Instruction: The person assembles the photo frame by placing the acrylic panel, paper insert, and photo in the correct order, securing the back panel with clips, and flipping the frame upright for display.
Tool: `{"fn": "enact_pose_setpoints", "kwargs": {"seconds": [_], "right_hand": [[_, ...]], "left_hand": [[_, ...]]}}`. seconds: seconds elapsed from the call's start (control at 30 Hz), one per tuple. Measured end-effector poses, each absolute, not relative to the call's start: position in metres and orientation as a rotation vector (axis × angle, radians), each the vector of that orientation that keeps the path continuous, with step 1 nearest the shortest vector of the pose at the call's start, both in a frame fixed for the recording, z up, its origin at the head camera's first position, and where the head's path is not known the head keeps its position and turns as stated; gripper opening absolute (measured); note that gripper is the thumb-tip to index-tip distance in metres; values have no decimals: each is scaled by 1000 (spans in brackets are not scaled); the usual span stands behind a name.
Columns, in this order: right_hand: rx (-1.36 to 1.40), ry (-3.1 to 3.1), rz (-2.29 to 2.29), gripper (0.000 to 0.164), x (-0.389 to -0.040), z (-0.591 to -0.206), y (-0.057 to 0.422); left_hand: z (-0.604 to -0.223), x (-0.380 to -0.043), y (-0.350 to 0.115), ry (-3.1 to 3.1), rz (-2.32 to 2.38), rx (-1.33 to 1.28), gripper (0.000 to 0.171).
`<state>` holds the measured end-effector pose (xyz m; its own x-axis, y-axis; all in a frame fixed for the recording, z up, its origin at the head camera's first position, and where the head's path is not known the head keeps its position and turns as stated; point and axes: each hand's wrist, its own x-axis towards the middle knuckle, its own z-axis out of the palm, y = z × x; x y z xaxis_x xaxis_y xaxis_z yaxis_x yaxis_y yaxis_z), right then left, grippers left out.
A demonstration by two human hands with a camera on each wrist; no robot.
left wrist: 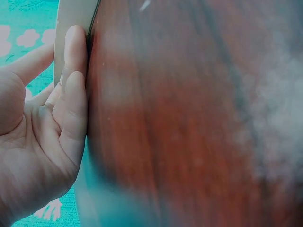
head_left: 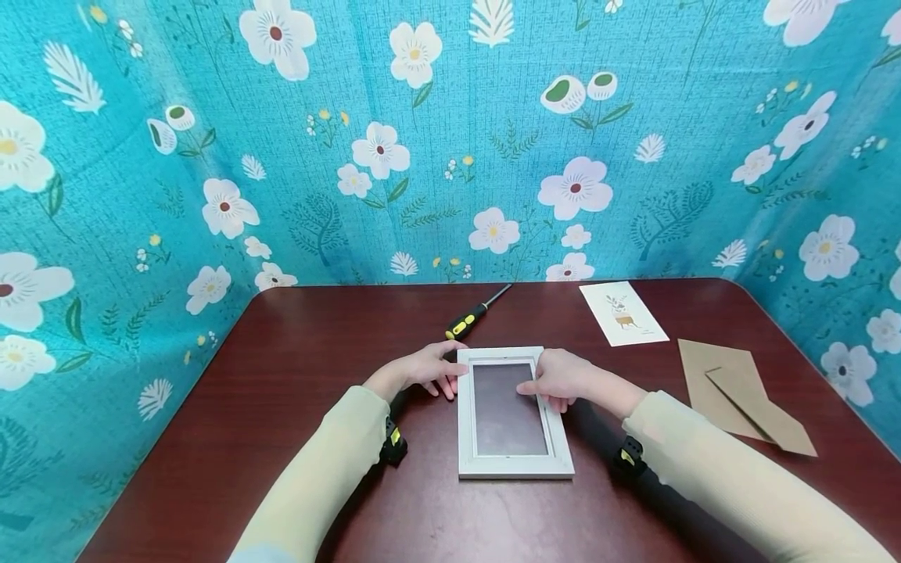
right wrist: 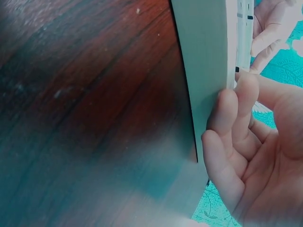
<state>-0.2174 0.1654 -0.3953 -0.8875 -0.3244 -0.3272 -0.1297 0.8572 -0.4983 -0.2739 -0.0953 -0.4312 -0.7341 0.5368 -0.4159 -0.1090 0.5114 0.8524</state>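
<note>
A white picture frame (head_left: 516, 467) lies on the dark wooden table, a grey pane (head_left: 508, 422) filling its opening. My left hand (head_left: 427, 367) holds its upper left edge, thumb over the border; the left wrist view shows the fingers (left wrist: 75, 106) against the frame's side (left wrist: 71, 14). At the opposite edge my right hand (head_left: 565, 376) grips the frame, its thumb reaching over the pane. The right wrist view shows curled fingers (right wrist: 222, 111) against the side wall (right wrist: 203, 56). Small dark marks show on the inner border.
Behind the frame lies a black and yellow screwdriver (head_left: 468, 321). A white card with an animal drawing (head_left: 623, 314) is at the back right. Nearer on the right lies a brown backing board (head_left: 711, 356) with a stand strip (head_left: 770, 414). A floral curtain (head_left: 450, 156) hangs behind the table.
</note>
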Motion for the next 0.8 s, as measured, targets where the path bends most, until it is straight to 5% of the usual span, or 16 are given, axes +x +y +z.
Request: {"fn": "enact_pose_setpoints", "kwargs": {"seconds": [0.8], "right_hand": [[-272,2683,-772,39,-247,-368,227]], "left_hand": [[-430,-270,-94,2100,1234,340,47]]}}
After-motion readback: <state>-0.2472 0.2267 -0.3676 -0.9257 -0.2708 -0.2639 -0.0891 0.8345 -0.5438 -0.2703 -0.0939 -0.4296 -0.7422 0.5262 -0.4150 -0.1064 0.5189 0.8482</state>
